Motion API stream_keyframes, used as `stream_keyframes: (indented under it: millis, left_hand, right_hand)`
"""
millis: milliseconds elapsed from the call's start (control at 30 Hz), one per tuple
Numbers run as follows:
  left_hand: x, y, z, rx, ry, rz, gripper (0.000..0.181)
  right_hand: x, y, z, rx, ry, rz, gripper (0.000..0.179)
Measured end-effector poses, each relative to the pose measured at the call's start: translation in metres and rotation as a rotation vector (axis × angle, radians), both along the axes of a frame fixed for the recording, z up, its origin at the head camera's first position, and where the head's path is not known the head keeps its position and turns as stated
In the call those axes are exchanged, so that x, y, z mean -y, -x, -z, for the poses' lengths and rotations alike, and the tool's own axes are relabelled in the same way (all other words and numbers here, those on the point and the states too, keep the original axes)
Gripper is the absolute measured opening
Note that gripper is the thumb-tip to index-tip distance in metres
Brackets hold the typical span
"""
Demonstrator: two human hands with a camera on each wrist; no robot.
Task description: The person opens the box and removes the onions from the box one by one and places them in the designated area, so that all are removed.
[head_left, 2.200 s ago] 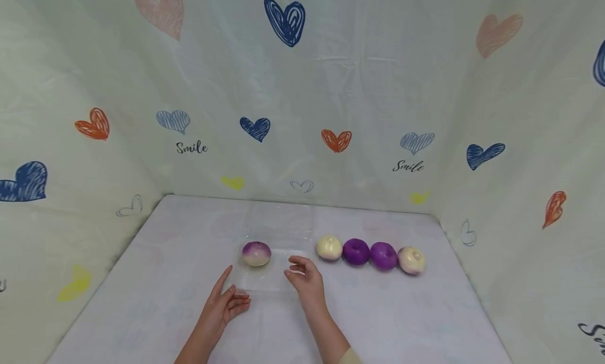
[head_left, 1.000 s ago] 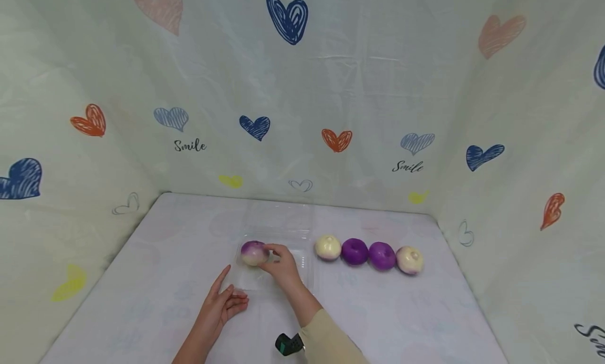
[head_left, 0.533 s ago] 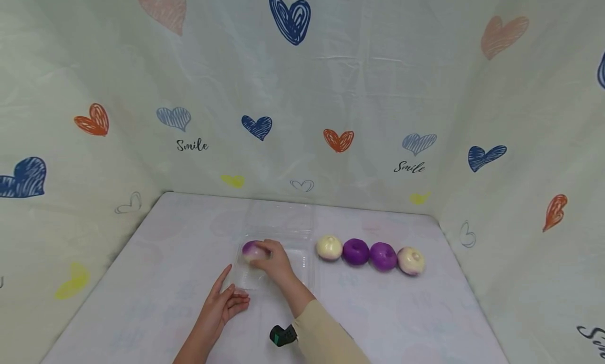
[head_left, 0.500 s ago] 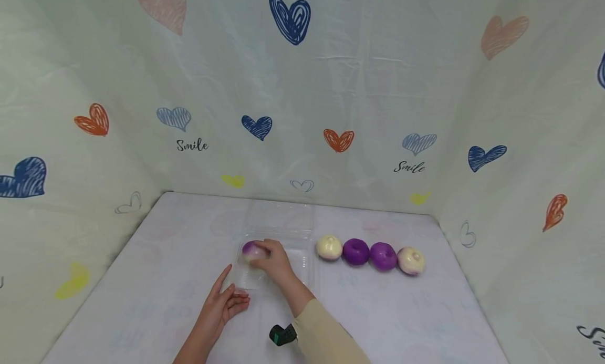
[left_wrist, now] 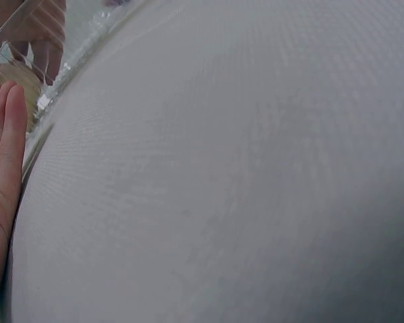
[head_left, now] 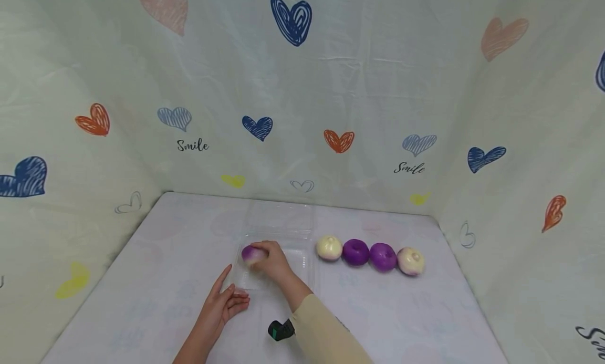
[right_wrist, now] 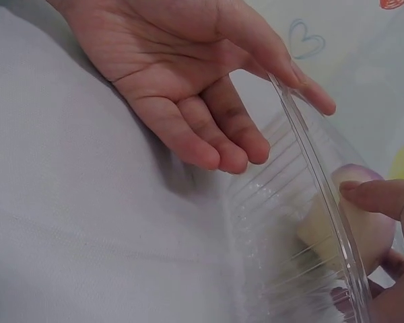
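Observation:
A clear plastic clamshell box (head_left: pixel 298 259) stands on the table, its lid (head_left: pixel 280 217) folded back. At the left of its tray sits a purple-and-white turnip (head_left: pixel 250 254). My right hand (head_left: pixel 275 264) grips this turnip from the right, fingers over the top and thumb on the near side, covering part of it. In the right wrist view the turnip (right_wrist: pixel 370 232) shows through the clear wall. My left hand (head_left: pixel 221 303) touches the box's front left corner, index finger straight along the left side; its other fingers (right_wrist: pixel 188 145) lie loosely below the rim.
Right of the box, a row holds a cream turnip (head_left: pixel 329 248), two purple ones (head_left: pixel 356 252) (head_left: pixel 383 257) and another cream one (head_left: pixel 410 261). A dark wrist camera (head_left: pixel 281 330) hangs under the right sleeve. A heart-printed curtain (head_left: pixel 368 91) borders the table's back and sides.
My right hand has moved left from above the box's right part to the turnip and taken hold of it. The turnip has tilted slightly. My left hand stays at the corner.

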State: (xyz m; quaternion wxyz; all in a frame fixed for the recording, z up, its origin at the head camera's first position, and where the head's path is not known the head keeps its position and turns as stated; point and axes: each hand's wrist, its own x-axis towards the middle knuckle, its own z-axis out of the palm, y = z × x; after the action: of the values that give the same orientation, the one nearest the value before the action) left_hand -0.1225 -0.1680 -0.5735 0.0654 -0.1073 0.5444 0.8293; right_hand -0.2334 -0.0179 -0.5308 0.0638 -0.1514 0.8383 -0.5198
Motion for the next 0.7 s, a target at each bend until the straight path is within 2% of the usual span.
stream_keyframes:
  millis: [200,500,700]
  left_hand:
    - [0.000,0.001,0.001,0.011,-0.006,-0.002,0.058]
    - [0.001,0.002,0.003,0.002,-0.007,0.004,0.059]
    - [0.001,0.001,0.004,-0.025,-0.003,0.020,0.060]
  right_hand:
    - [-0.002,0.000,-0.002,0.013,0.014,-0.017,0.052]
    - [-0.009,-0.003,-0.003,0.126,0.058,-0.063,0.043]
    - [-0.017,-0.006,-0.004,0.139,0.045,-0.041,0.041]
